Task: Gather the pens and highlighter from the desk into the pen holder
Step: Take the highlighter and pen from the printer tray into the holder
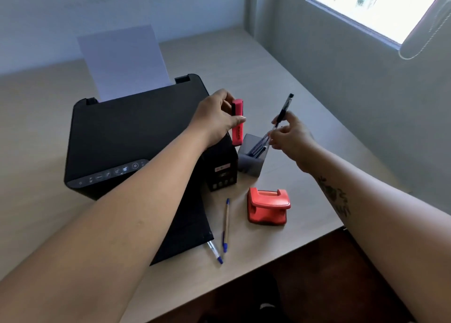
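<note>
My left hand point(216, 117) grips a pink highlighter point(237, 127) upright, just left of and above the grey pen holder point(252, 165). My right hand point(290, 133) pinches a black pen point(284, 110) that slants down with its lower end inside the holder, where other dark pens stand. Two more pens lie on the desk near the front edge: a tan pen with blue ends point(226, 225) and a clear pen with a blue cap point(215, 252), partly under the printer's tray.
A black printer point(127, 137) with a white sheet point(122, 59) fills the desk's left, its output tray point(185, 230) reaching forward. A red hole punch point(267, 205) sits in front of the holder. The wall runs along the desk's right edge point(317, 103).
</note>
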